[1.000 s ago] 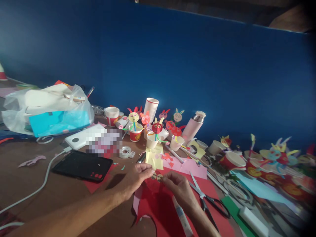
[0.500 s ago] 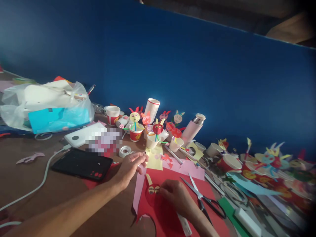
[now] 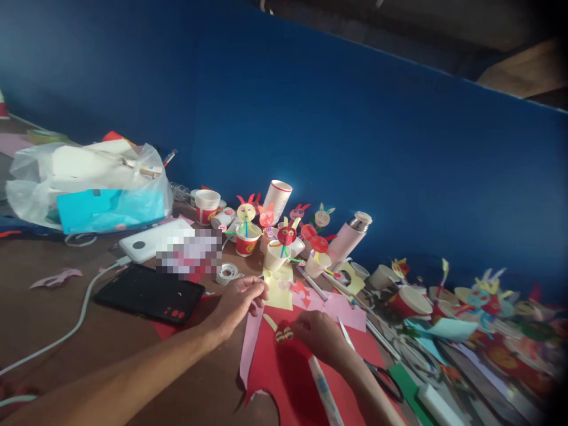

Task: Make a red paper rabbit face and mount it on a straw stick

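My left hand (image 3: pixel 244 299) is above the left edge of the red paper (image 3: pixel 270 373), thumb and fingertips pinched together; anything between them is too small to name. Fingers of my right hand (image 3: pixel 317 331) are bent down beside a small red paper face with two striped yellow eyes (image 3: pixel 284 335) and a pale ear; what they grip is hidden. Under my right forearm lie scissors (image 3: pixel 384 378), partly covered. A white tube-like stick (image 3: pixel 326 393) rests on the red paper. Just beyond my left hand are a tape roll (image 3: pixel 228 273) and a yellow paper sheet (image 3: pixel 278 290).
Paper cups with paper figures (image 3: pixel 277 255) stand behind, near a pink flask (image 3: pixel 350 236). More decorated cups (image 3: pixel 410 300) crowd the right. On the left are a black phone (image 3: pixel 148 294), a white power bank (image 3: pixel 155 239) with cable, and a stuffed plastic bag (image 3: pixel 31 183).
My right hand has shifted slightly up and right, and its forearm now covers more of the scissors. More of the white stick shows. The camera view has tilted slightly.
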`<move>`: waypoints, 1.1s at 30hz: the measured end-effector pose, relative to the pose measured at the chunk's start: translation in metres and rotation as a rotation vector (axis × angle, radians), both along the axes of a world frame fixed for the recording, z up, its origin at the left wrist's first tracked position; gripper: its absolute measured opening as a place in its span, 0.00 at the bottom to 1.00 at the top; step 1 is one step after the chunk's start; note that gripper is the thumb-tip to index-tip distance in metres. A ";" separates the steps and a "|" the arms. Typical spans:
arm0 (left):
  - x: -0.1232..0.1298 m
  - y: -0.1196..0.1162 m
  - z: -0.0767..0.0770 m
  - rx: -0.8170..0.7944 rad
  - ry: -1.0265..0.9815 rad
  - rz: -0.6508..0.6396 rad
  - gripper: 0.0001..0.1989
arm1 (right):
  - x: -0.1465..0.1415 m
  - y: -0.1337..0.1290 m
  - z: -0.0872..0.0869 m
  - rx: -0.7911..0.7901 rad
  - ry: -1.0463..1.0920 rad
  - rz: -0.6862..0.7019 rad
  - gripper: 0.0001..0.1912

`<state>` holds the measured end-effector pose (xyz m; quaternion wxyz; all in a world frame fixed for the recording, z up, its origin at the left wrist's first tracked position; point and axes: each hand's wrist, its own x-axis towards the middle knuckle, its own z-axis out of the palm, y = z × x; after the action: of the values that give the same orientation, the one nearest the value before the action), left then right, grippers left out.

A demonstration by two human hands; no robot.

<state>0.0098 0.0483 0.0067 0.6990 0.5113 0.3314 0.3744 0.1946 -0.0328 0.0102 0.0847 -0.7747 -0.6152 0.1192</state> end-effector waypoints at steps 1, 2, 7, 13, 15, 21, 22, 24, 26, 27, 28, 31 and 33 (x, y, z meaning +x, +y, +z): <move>0.000 0.000 0.001 -0.008 -0.002 -0.001 0.09 | 0.002 0.002 -0.001 -0.003 -0.011 -0.015 0.11; 0.000 -0.001 0.001 -0.017 -0.002 -0.004 0.08 | 0.005 0.005 -0.002 -0.001 -0.025 -0.037 0.12; -0.001 0.000 0.002 -0.033 -0.006 -0.001 0.09 | 0.008 0.031 -0.006 0.011 -0.089 -0.160 0.13; -0.002 0.006 0.001 -0.016 -0.018 0.025 0.09 | -0.002 0.049 -0.014 0.017 -0.089 -0.218 0.12; -0.001 0.007 -0.001 -0.023 -0.032 0.022 0.09 | -0.001 0.050 -0.017 0.008 -0.045 -0.193 0.10; -0.002 0.009 -0.004 -0.015 -0.051 0.033 0.09 | 0.008 0.044 -0.014 0.054 0.123 -0.103 0.08; -0.002 0.009 -0.005 -0.007 -0.053 0.053 0.10 | 0.010 0.041 -0.010 0.069 0.147 -0.083 0.08; -0.002 0.011 -0.005 0.005 -0.049 0.104 0.11 | 0.013 0.033 -0.003 0.117 0.214 -0.044 0.09; -0.002 0.013 -0.006 0.003 -0.039 0.136 0.13 | 0.016 0.025 0.006 0.179 0.358 -0.006 0.08; -0.002 0.014 -0.007 -0.002 -0.038 0.134 0.14 | 0.016 0.022 0.009 0.205 0.461 0.010 0.08; -0.001 0.014 -0.007 -0.006 -0.040 0.121 0.15 | 0.016 0.019 0.013 0.225 0.575 0.024 0.08; 0.000 0.011 -0.009 -0.016 -0.057 0.032 0.17 | 0.010 0.015 0.017 0.240 0.842 0.040 0.10; 0.001 0.007 -0.009 -0.013 -0.071 -0.065 0.18 | 0.003 0.015 0.015 0.259 0.933 0.031 0.11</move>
<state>0.0103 0.0552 -0.0023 0.7255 0.5036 0.2920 0.3670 0.1979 -0.0181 0.0250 0.4454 -0.6124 -0.5328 0.3777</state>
